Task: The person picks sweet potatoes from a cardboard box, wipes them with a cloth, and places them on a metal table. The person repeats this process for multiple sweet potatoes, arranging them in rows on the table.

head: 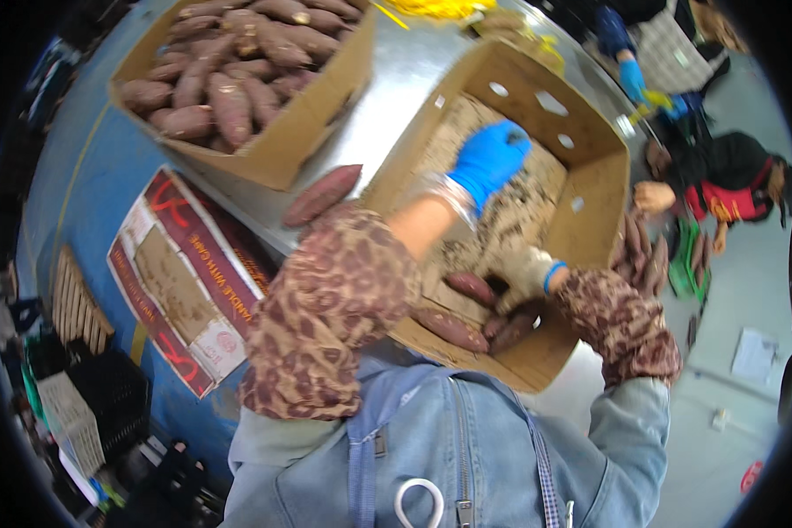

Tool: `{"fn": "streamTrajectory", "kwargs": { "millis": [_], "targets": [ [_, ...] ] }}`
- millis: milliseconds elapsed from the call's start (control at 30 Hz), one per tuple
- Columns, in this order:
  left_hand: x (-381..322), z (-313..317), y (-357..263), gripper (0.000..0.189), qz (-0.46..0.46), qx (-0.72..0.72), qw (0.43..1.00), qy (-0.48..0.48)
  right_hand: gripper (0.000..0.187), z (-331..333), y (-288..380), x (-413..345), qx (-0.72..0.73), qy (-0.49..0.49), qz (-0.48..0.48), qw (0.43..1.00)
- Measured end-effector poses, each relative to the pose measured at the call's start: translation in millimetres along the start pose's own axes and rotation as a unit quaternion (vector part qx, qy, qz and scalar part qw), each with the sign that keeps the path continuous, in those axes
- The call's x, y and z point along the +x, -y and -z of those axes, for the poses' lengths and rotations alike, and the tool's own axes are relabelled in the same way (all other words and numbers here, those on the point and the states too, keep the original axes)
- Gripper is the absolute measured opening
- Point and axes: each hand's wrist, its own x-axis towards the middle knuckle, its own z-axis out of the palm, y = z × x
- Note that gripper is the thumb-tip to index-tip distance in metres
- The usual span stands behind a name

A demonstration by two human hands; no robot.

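Note:
A deep cardboard box point(591, 204) stands before me, its floor strewn with dark soil crumbs. Over its far half is my left hand point(492, 162) in a blue glove, fingers curled; a small dark patch shows by the fingers, too unclear to name. My right hand point(528, 274), in a whitish glove and blurred, is low beside the right wall, next to a few sweet potatoes. One sweet potato point(472, 288) lies just left of it, and another sweet potato point(450, 330) rests along the near wall. Its fingertips are hard to make out, so any grip is unclear.
A second cardboard box point(317, 142) heaped with sweet potatoes stands at the upper left. A loose sweet potato point(323, 196) lies on the metal table point(402, 72) between the boxes. A printed carton point(188, 280) is at lower left. Other people work at the right, near more sweet potatoes point(640, 254).

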Motion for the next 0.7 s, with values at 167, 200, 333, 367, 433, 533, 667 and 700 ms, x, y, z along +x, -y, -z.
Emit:
{"fn": "streamTrajectory", "kwargs": {
  "millis": [167,200,333,367,433,533,667,700],
  "targets": [
    [7,5,-7,0.030,0.017,0.002,1.000,0.008,0.080,-9,26,18,0.031,-0.079,-0.107,0.991],
    [7,6,-9,0.030,0.011,0.006,1.000,0.008,0.077,-10,34,22,0.013,-0.039,-0.108,0.993],
    [6,10,-12,0.030,0.024,-0.025,0.999,0.017,0.057,5,44,32,-0.004,-0.002,-0.110,0.994],
    [6,10,-11,0.030,0.036,-0.031,0.999,0.020,0.053,15,35,30,0.047,0.016,-0.130,0.990],
    [4,11,-12,0.034,0.018,-0.010,0.999,0.037,0.056,40,10,19,0.197,-0.089,-0.177,0.960],
    [0,12,-17,0.056,0.054,0.069,0.989,0.116,0.055,63,-21,-8,0.396,-0.318,-0.164,0.846],
    [-11,6,-23,0.068,0.146,-0.105,0.950,0.255,0.067,76,-31,-17,0.462,-0.453,-0.089,0.757],
    [-12,5,-23,0.068,0.161,-0.137,0.942,0.260,0.069,74,-27,-14,0.423,-0.473,-0.123,0.763]
  ]
}}
